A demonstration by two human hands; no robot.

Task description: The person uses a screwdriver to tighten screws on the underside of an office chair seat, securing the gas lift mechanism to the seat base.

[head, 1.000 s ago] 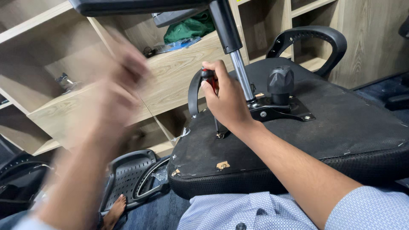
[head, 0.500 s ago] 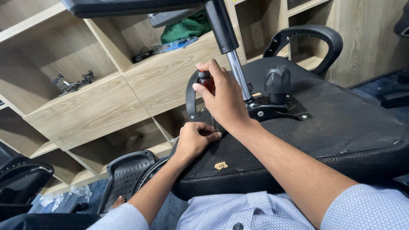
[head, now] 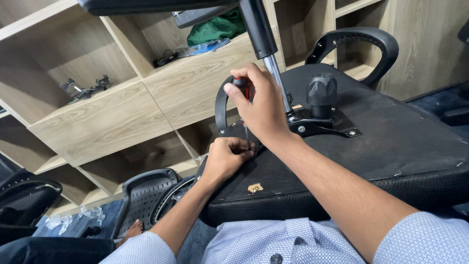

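An upturned office chair seat [head: 391, 151] lies across my lap, its black underside facing up. My right hand [head: 261, 105] grips a screwdriver [head: 243, 93] with a red and black handle, held upright with its tip down at the seat's left edge. My left hand [head: 225, 159] rests on that edge, fingers pinched around the screwdriver tip where a black armrest bracket [head: 222, 105] meets the seat. A metal gas-lift column [head: 266, 54] rises from the black mechanism plate [head: 320, 124] beside a black knob [head: 321, 93].
Wooden shelving [head: 112, 112] stands behind, holding small metal parts [head: 83, 88], cables and a green bag [head: 215, 27]. A black armrest loop [head: 361, 41] sits at the seat's far side. A perforated chair back [head: 144, 198] and another chair part [head: 24, 195] lie on the floor at left.
My left hand swept in from the left and settled on the seat edge at the screwdriver tip. My right hand stayed on the screwdriver handle.
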